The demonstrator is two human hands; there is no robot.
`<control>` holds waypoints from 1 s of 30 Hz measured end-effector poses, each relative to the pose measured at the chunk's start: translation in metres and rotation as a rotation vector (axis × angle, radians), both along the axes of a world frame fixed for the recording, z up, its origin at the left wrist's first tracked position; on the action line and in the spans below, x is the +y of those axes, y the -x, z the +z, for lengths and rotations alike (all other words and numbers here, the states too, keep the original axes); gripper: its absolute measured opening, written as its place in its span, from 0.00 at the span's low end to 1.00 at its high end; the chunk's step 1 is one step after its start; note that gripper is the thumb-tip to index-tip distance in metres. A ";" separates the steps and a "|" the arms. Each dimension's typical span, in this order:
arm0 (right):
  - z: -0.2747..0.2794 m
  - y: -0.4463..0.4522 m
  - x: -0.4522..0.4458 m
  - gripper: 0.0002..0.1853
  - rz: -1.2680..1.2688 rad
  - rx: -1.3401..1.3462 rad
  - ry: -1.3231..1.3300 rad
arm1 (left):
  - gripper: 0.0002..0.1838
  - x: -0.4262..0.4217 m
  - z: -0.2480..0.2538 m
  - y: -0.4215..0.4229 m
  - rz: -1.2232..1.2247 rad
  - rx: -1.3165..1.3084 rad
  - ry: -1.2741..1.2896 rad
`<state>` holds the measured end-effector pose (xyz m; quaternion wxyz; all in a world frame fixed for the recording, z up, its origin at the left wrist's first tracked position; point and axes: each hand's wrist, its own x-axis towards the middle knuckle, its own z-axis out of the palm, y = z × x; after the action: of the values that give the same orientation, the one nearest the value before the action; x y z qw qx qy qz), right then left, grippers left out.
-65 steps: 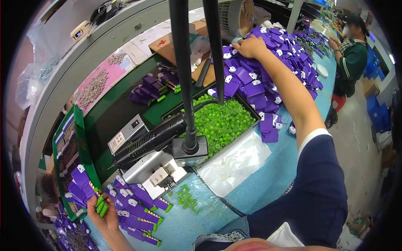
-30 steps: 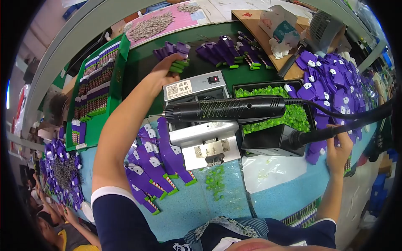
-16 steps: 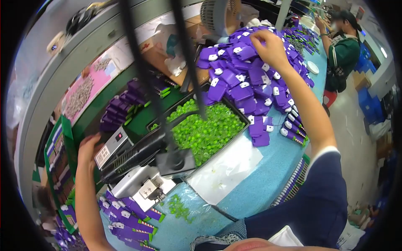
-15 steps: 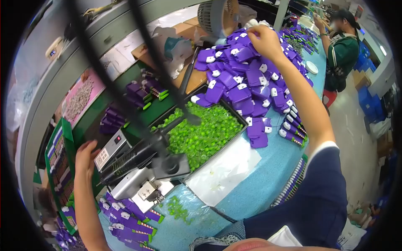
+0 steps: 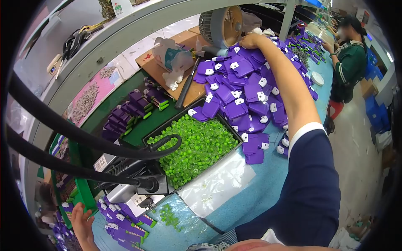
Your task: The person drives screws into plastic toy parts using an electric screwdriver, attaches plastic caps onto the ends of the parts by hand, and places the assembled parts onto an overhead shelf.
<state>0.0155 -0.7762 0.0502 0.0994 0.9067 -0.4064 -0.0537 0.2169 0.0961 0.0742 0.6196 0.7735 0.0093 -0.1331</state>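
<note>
the right hand (image 5: 252,40) reaches to one o'clock, its fingers bent down at the far edge of the heap of purple cases (image 5: 252,91); the fingertips are hidden, so i cannot tell whether it grasps one. the left hand (image 5: 81,222), at eight o'clock, is released, fingers loosely spread beside the corner of the green bin (image 5: 86,195); whether it touches the bin i cannot tell. at seven o'clock lie purple pieces (image 5: 125,234) with striped, green-tipped ends. a black tray (image 5: 173,119) of green beads (image 5: 194,146) sits mid-view, the heap spreading from its one o'clock side. at eight, the machine (image 5: 130,194) bears a white sticker (image 5: 100,162) with a square code. a bottle (image 5: 122,7) at eleven has a printed label, and a crumpled bag (image 5: 172,55), nearer twelve, carries teal print; both too small to read.
</note>
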 end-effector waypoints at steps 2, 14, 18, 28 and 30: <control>0.004 0.009 0.001 0.25 0.202 0.113 0.027 | 0.19 0.000 -0.003 0.003 0.000 0.000 0.014; 0.020 -0.005 0.022 0.26 0.243 0.184 -0.117 | 0.18 -0.013 -0.008 0.012 -0.031 0.019 0.090; 0.040 0.001 0.053 0.26 0.135 0.214 -0.172 | 0.18 -0.006 -0.007 0.019 -0.018 0.017 0.109; 0.041 0.011 0.050 0.24 0.137 -0.037 -0.007 | 0.19 0.008 0.002 0.037 -0.012 -0.009 0.157; 0.057 0.019 0.082 0.23 0.155 -0.065 -0.042 | 0.19 0.010 0.002 0.048 -0.015 -0.020 0.169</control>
<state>-0.0035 -0.6942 0.1074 0.0708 0.9385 -0.3369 -0.0249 0.1689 0.1056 0.0762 0.6817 0.7198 -0.0140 -0.1304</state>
